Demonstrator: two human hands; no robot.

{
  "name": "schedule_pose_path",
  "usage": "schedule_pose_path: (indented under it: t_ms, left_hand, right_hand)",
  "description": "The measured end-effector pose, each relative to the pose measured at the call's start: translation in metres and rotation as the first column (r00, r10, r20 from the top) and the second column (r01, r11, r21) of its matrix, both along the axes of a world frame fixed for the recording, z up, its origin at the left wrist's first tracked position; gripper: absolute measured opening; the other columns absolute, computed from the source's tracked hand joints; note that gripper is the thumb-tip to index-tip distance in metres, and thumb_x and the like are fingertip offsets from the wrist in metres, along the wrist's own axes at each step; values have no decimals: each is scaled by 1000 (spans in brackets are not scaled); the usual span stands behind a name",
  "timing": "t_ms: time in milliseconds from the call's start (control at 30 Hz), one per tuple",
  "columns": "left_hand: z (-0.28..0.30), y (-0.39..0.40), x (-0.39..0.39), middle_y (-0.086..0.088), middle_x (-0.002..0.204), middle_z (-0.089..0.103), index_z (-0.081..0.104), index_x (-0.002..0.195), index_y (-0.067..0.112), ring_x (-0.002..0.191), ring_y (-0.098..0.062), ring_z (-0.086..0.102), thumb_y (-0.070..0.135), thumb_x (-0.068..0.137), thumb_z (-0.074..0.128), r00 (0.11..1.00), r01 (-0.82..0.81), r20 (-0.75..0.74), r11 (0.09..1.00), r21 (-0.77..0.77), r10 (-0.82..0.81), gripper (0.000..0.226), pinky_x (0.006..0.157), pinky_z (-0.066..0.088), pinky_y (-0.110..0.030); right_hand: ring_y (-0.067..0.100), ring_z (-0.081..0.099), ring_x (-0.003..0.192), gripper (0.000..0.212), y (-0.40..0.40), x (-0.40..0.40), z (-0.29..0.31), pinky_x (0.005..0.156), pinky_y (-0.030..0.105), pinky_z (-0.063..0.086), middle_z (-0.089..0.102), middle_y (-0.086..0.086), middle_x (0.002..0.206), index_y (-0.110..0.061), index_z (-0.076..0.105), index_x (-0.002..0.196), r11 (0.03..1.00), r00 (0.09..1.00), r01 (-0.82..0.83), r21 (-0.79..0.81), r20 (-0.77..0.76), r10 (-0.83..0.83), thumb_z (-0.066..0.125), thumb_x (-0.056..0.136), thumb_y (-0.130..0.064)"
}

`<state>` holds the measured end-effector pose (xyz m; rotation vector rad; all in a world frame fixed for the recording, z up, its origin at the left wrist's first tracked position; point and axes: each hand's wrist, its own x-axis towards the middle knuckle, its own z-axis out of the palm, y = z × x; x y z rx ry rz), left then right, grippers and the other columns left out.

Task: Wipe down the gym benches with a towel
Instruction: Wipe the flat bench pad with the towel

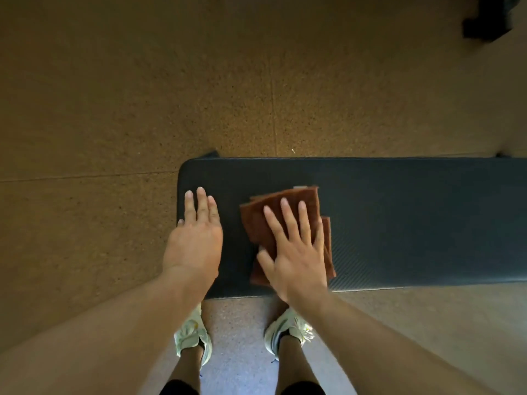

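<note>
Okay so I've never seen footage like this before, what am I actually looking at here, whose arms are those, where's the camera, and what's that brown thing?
There is no machine here. This is one picture from a camera worn on a person's head, looking forward and down, so the two bare arms coming in from the bottom are the wearer's own. Below them you see their pale sneakers on a speckled floor.

The long dark slab across the middle is a padded gym bench, seen from above. The brown thing is a folded towel lying on it. The right hand lies flat on the towel with straight, spread fingers, pressing it to the pad rather than gripping it. The left hand rests flat on the bare pad near the bench's end, holding nothing.

A dark object in the far top corner is too blurred to identify.
</note>
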<state>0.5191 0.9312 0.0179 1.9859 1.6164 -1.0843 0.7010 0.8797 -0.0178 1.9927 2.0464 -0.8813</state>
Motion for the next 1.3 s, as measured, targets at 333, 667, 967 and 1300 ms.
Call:
schedule_pose_path:
  t_ms: [333,667,967,1300]
  left_hand:
    - [2,-2,0,-19,165,-24,-18,156,1,155,-35,-13,39,76,86,999,-30,21,999,36,29,137,108,44,-34]
    - [-2,-11,-29,-6,167,-27,-17,158,12,155,-23,-19,58,66,86,968,-87,244,990,109,58,145,101,52,-36]
    - [-38,-150,-106,24,150,-49,-41,146,36,142,-1,-40,69,68,76,510,-735,557,669,-114,655,145,124,-3,-42]
    - [-2,-117,-62,15,162,-34,-32,150,33,147,0,-32,39,99,58,517,-660,737,751,20,435,103,124,-8,-30]
  right_hand:
    - [28,-3,163,74,38,21,-7,129,58,4,8,0,176,-35,12,167,976,994,-104,189,60,94,37,100,-56]
    - [32,10,161,74,50,6,-4,127,65,-2,16,-4,174,-45,17,164,929,938,-339,149,131,321,40,98,-70]
    - [28,3,163,68,28,-104,-7,125,67,7,20,-4,174,-39,27,164,876,921,-377,302,22,389,44,100,-52]
    - [22,-25,159,71,11,-57,3,126,63,-11,-12,-12,175,-49,-4,163,995,990,-90,48,112,84,27,103,-70]
